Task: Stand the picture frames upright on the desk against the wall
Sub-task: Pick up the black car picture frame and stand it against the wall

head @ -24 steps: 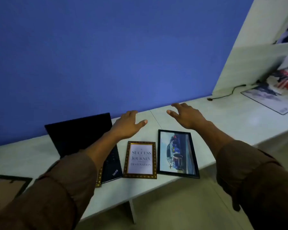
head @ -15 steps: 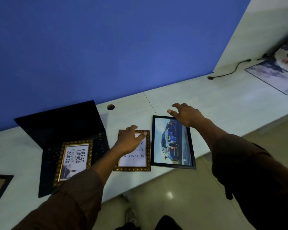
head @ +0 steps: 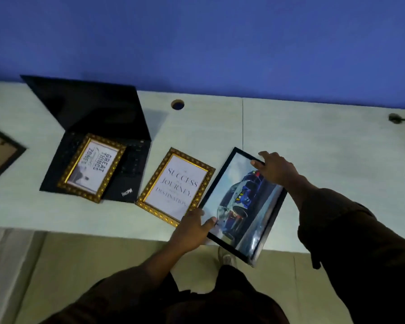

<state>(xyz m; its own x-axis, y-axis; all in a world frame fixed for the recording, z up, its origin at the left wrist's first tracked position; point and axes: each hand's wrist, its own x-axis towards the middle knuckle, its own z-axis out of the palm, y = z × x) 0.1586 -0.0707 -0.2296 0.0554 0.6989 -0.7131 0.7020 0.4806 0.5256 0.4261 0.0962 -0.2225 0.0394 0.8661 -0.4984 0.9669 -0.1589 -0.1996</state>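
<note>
A black-framed car picture (head: 241, 202) is tilted up off the desk (head: 313, 146), its near end past the desk's front edge. My left hand (head: 192, 230) grips its lower left edge and my right hand (head: 276, 169) holds its far top edge. Beside it on the left, a gold frame with "Success" text (head: 175, 185) lies flat. Another gold frame reading "Great Things" (head: 91, 167) lies on the keyboard of an open black laptop (head: 98, 127). A dark frame (head: 0, 153) lies face down at the far left. The blue wall (head: 197, 43) rises behind the desk.
A round cable hole (head: 177, 104) sits in the desk near the wall. A black cable plug (head: 395, 118) lies at the right by the wall. A seam (head: 242, 122) splits the desk top. Below the front edge are the floor and my shoe (head: 225, 256).
Both hands came down onto the car picture and took hold of it. Its near end now hangs tilted past the desk edge. The camera has swung downward.
</note>
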